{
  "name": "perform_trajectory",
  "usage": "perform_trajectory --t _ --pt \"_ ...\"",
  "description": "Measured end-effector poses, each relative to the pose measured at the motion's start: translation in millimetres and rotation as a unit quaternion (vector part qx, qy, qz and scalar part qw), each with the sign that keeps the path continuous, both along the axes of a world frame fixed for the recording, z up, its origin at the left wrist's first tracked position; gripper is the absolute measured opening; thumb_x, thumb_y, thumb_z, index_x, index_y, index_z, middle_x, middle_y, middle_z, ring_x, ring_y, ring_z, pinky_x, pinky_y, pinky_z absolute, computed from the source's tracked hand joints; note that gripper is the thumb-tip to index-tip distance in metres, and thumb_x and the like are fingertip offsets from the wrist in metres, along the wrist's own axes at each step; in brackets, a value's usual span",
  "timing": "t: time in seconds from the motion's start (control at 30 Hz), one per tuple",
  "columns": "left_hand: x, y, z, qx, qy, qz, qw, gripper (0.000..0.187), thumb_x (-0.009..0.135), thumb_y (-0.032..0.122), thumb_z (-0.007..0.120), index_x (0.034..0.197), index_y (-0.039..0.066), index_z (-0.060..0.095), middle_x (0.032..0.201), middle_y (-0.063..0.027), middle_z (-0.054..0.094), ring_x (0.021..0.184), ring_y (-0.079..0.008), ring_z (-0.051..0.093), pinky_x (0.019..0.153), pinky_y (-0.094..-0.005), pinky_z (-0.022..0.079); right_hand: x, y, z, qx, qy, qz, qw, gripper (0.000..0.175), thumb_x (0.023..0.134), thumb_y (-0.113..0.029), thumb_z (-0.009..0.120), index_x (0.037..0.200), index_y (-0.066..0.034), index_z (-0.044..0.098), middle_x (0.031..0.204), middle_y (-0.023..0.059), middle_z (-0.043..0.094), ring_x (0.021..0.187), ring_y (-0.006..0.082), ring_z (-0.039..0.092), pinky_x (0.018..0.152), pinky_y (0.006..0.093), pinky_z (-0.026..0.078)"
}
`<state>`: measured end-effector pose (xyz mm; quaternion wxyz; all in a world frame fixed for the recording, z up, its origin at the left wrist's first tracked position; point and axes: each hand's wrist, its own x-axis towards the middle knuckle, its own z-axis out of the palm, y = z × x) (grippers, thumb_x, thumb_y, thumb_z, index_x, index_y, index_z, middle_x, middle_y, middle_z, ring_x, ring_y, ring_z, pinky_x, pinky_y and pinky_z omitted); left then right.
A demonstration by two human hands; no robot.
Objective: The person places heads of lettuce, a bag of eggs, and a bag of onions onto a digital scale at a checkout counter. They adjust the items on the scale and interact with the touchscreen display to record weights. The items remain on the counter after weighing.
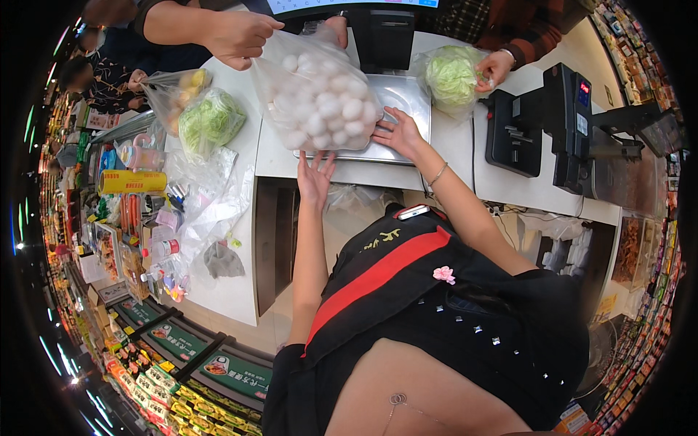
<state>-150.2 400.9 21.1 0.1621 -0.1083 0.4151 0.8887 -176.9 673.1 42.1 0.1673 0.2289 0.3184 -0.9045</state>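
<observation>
A clear plastic bag of white eggs [327,106] is at the steel weighing scale [406,90], covering much of its plate. My left hand [315,180] is palm up at the bag's near edge, fingers spread and fingertips against its underside. At the bag's right side is my right hand [403,133], fingers apart, the tips touching or very close to the plastic. Another person's hand [234,38] grips the bag's upper left, and a second hand [337,30] is behind its top. Whether the bag rests fully on the plate is hidden.
Bagged lettuce [210,120] lies on the left counter; a person holds another bagged lettuce [455,76] at right. A black label scale or printer [567,131] stands on the right counter. Crumpled plastic bags [212,196] and a grey cloth [222,259] lie left.
</observation>
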Motion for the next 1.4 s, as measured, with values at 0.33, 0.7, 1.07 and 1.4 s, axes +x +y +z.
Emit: perform_trajectory --t 0.33,0.7,1.07,1.4 --pt "-18.7 -14.1 -0.3 -0.050 0.031 0.014 0.998 0.066 0.101 0.054 0.030 0.157 0.024 0.013 0.159 -0.0096 0.025 0.139 -0.0338 0.036 0.113 -0.0479 0.023 -24.6 -27.9 -1.1 -0.008 0.026 0.066 0.997 0.061 0.098 -0.041 0.044 0.151 -0.0158 0.026 0.143 0.0233 0.044 0.123 0.0403 0.052 0.102 0.0465 0.044" --pt "-43.2 -44.4 7.9 -0.027 0.038 0.095 0.994 0.063 0.102 0.052 0.029 0.155 0.019 0.021 0.157 -0.0080 0.030 0.140 -0.0335 0.034 0.114 -0.0471 0.024 -36.1 -27.1 -1.7 -0.010 0.047 0.137 0.989 0.054 0.101 -0.033 0.039 0.150 -0.0110 0.031 0.142 0.0216 0.048 0.122 0.0333 0.054 0.102 0.0416 0.045" --pt "-56.9 -102.4 18.3 -0.041 0.015 0.200 0.979 0.062 0.101 0.051 0.033 0.154 0.020 0.024 0.156 -0.0078 0.034 0.140 -0.0313 0.036 0.114 -0.0461 0.024 -60.8 -18.4 -4.4 -0.022 0.014 0.134 0.991 0.047 0.100 -0.027 0.046 0.141 -0.0057 0.043 0.135 0.0195 0.055 0.113 0.0282 0.059 0.101 0.0407 0.047" --pt "-152.5 -199.3 53.3 -0.077 0.038 0.179 0.980 0.058 0.101 0.041 0.036 0.150 0.010 0.033 0.154 -0.0085 0.037 0.139 -0.0268 0.036 0.112 -0.0421 0.027 -120.6 -66.7 5.1 -0.048 0.092 0.104 0.989 0.044 0.097 -0.022 0.051 0.136 -0.0019 0.049 0.125 0.0187 0.060 0.110 0.0287 0.059 0.102 0.0406 0.046"
